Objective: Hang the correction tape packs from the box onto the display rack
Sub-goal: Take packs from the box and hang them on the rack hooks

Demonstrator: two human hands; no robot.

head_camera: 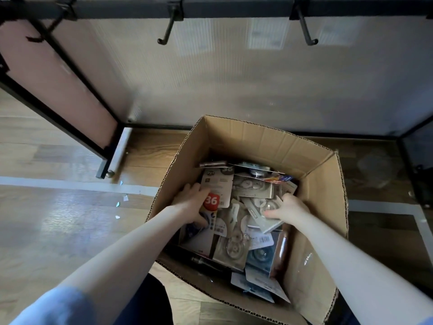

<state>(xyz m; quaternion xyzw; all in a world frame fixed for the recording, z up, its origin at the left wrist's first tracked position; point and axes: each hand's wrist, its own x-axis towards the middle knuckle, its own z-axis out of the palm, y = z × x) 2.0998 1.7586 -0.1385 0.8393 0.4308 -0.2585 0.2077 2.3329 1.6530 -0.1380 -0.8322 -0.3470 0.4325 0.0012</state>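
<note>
An open cardboard box (314, 184) stands on the floor, filled with several correction tape packs lying in a loose heap. My left hand (192, 202) is inside the box and grips a pack with a red "36" label (216, 195) by its left edge. My right hand (289, 208) holds a grey pack (262, 215) near the right of the heap, thumb on top. Above, the display rack's dark top bar carries bare hooks, one in the middle (167, 31) and one to the right (307, 31).
The rack has a pale translucent back panel (234, 78) and a black frame with a foot (105, 170) at the left. The box stands on a wood floor (58, 219) with pale tape lines. Another black frame stands at the far right (414, 165).
</note>
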